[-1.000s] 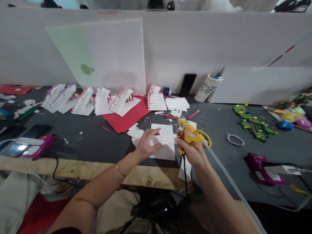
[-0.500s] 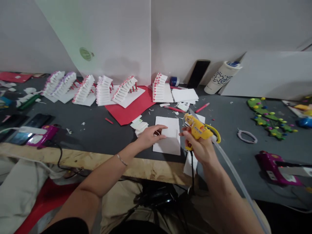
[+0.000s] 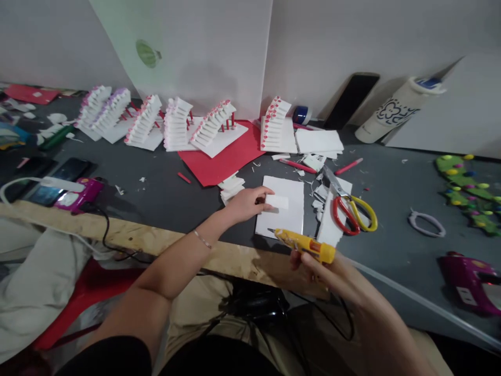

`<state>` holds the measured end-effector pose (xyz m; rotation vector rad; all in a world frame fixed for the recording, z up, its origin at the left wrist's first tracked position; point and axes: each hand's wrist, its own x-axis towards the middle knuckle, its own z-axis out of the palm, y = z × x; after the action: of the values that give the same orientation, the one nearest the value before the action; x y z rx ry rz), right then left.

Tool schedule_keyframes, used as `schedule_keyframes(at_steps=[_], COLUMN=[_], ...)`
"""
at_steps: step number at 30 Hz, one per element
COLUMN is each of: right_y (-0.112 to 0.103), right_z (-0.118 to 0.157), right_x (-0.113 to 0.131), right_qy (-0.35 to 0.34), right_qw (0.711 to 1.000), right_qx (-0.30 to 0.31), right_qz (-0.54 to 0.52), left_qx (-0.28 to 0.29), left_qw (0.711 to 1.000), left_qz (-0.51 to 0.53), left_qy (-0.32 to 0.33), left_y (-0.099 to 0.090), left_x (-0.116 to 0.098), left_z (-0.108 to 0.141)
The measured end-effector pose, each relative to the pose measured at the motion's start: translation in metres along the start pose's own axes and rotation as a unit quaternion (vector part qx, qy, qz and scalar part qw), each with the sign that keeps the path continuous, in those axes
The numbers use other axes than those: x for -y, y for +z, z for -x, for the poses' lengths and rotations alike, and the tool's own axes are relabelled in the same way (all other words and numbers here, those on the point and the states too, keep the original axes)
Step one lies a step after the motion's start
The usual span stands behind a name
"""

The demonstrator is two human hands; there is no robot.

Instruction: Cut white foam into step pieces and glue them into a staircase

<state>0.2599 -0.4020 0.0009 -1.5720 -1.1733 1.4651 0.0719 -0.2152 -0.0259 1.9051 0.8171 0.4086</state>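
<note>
Between the thumb and fingers of my left hand (image 3: 250, 202) is a small white strip (image 3: 278, 201), held over a white foam board (image 3: 285, 184) near the table's front edge. My right hand (image 3: 319, 269) grips a yellow hot glue gun (image 3: 303, 243) with its nozzle pointing left, close to the lower part of the board. A clear glue stick (image 3: 415, 295) trails from the back of the gun. Scissors (image 3: 344, 201) with red and yellow handles lie right of the board, partly on a white paper scrap (image 3: 332, 230).
Small white stair models (image 3: 213, 128) line the back, one resting on red paper (image 3: 230, 162). A tumbler (image 3: 397, 112) and a dark phone (image 3: 352, 99) lean at the wall. Purple power strips (image 3: 80, 196) sit at both sides. Paper scraps (image 3: 321, 193) and a lilac ring (image 3: 426, 223) lie on the table.
The glue gun has come down and left, its nozzle now pointing left instead of up. The scissors, hidden before, are in sight. The white strip shows more fully in my left hand.
</note>
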Motion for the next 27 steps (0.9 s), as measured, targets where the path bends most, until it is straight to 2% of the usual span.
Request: schedule_keyframes(at_steps=[3, 5, 11, 15, 18, 20, 23, 27], right_y=[0.010, 0.014, 0.017, 0.016, 0.016, 0.017, 0.018, 0.018], right_z=[-0.001, -0.003, -0.005, -0.005, -0.006, -0.006, -0.006, -0.005], right_x=[-0.006, -0.009, -0.007, -0.001, 0.003, 0.004, 0.002, -0.002], right_qy=[0.009, -0.007, -0.055, -0.047, -0.035, -0.029, -0.033, -0.041], right_qw=[0.996, 0.994, 0.993, 0.992, 0.987, 0.983, 0.980, 0.983], right_qx=[-0.016, -0.034, -0.084, -0.111, -0.155, -0.179, -0.193, -0.174], right_qz=[0.086, 0.103, 0.068, 0.031, 0.019, 0.019, 0.031, 0.041], left_qx=[-0.001, -0.010, -0.026, -0.033, -0.024, -0.023, -0.029, -0.016], left_qw=[1.000, 1.000, 0.999, 0.995, 0.989, 0.991, 0.998, 0.999], left_qz=[0.006, 0.000, 0.005, 0.090, 0.144, 0.131, 0.054, 0.002], left_qy=[0.004, 0.006, 0.033, 0.028, 0.024, 0.023, 0.030, 0.049], left_y=[0.001, 0.002, 0.003, 0.011, 0.015, 0.016, 0.015, 0.015], left_x=[0.004, 0.005, 0.003, 0.003, 0.000, -0.003, -0.009, -0.014], left_z=[-0.002, -0.004, -0.003, -0.001, 0.001, 0.003, 0.006, 0.010])
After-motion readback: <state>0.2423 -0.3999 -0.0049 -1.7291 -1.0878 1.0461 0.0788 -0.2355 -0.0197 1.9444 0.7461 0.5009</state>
